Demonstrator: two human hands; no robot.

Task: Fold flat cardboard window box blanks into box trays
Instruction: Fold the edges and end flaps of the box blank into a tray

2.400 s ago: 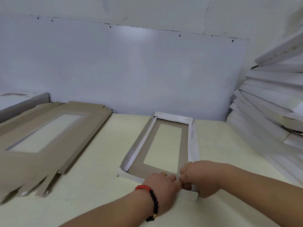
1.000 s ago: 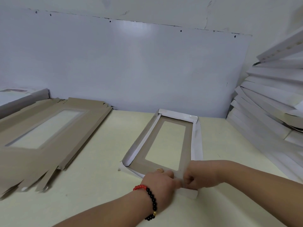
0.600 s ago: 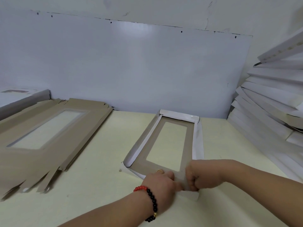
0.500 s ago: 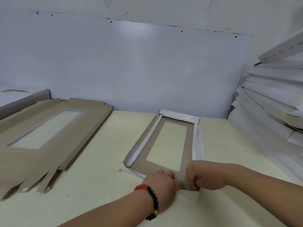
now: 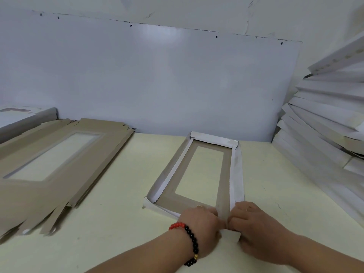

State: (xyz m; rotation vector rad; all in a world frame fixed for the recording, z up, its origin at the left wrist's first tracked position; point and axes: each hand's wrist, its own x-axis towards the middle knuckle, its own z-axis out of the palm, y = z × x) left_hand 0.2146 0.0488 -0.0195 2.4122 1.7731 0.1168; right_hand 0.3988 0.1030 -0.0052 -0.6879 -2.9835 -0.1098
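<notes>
Both hands are worked at the near right corner of a half-folded grey-and-white cardboard window box tray [image 5: 199, 174]: the left hand [image 5: 199, 225], with a red and black bead bracelet [image 5: 189, 241], is curled over the near wall, while the right hand [image 5: 254, 223] is curled round the corner flap. Locking this last near corner appears to be the step in hand; next, the flap probably needs tucking firmly down. Around them a pale yellow tabletop [image 5: 118, 194] is seen, with flat grey blanks [image 5: 49, 164] at the left, stacked white trays [image 5: 325, 119] at the right and a white wall panel [image 5: 157, 75] beyond.
</notes>
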